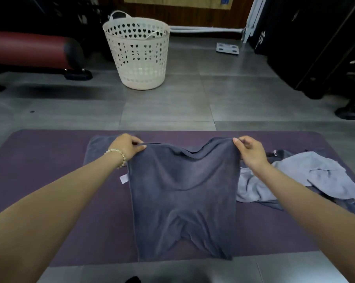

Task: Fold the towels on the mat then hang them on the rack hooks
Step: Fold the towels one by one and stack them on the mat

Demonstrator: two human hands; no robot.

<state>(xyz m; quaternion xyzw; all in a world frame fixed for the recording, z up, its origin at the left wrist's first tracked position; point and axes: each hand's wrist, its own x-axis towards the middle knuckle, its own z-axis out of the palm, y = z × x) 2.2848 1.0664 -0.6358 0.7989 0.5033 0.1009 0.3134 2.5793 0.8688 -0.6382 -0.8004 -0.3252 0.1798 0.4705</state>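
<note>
Arms outstretched, left hand and right hand pinched the far corners of a seemingly soft, limp towel.

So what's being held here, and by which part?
The dark grey towel, pinched at its two far corners: left hand on one, right hand on the other.

You can read no words here. White marks on the black case are too blurry, and the tag on the dark towel is too small.
</note>
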